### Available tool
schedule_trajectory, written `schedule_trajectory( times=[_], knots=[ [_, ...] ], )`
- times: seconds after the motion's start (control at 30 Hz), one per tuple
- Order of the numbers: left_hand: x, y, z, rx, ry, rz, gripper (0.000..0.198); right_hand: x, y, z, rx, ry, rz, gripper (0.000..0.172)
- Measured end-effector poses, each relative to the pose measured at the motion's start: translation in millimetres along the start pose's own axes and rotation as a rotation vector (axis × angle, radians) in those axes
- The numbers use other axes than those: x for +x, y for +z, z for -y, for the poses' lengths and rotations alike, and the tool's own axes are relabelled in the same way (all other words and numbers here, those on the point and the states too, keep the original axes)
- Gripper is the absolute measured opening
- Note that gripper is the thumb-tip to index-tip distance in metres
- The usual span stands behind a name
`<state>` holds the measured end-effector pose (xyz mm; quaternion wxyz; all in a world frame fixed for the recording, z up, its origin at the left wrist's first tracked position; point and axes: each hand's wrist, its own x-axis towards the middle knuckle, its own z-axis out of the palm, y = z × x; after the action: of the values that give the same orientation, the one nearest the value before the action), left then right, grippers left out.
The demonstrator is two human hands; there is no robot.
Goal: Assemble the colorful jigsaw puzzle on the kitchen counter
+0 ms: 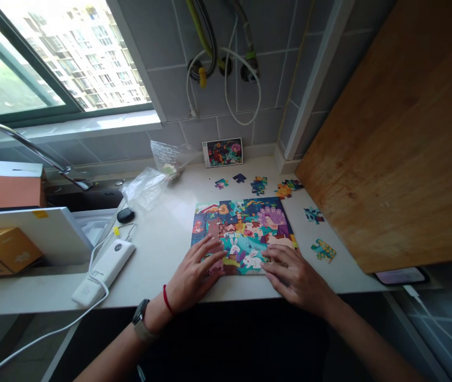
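A colourful jigsaw puzzle with animals on it lies on the white counter in front of me, its pieces joined into a rectangle. My left hand rests on the puzzle's lower left part, fingers stretched out and slightly apart. On the lower right part lies my right hand, its fingers also extended over the pieces. I see nothing held in either hand. Loose puzzle pieces lie behind the puzzle, among them a dark blue piece. To the right are a teal piece and a yellow-green piece.
A picture card leans against the back wall beside clear plastic bags. At left lie a white power bank with a cable and a black object. Boxes stand by the sink. A wooden board borders the right side.
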<state>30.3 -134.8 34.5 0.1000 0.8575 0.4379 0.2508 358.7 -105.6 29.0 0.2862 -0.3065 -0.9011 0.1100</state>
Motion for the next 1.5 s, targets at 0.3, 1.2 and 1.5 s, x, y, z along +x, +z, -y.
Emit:
schedule_trajectory(
  times=[0.3,1.2,1.5],
  knots=[
    [-69.4,-7.1,35.2,0.175,-0.28,-0.075,0.087,-1.5,1.1,-3.2,-0.045,0.077,-0.163,0.03],
    [-66.2,4.9,16.6,0.084,-0.368,-0.277,0.04,-101.7,-35.0,-51.3,-0.464,0.336,-0.269,0.045],
    [-3.3,-21.8,26.0,-0.005,-0.212,-0.299,0.03,42.2,-25.8,-29.1,-0.154,0.288,-0.139,0.033]
  ],
)
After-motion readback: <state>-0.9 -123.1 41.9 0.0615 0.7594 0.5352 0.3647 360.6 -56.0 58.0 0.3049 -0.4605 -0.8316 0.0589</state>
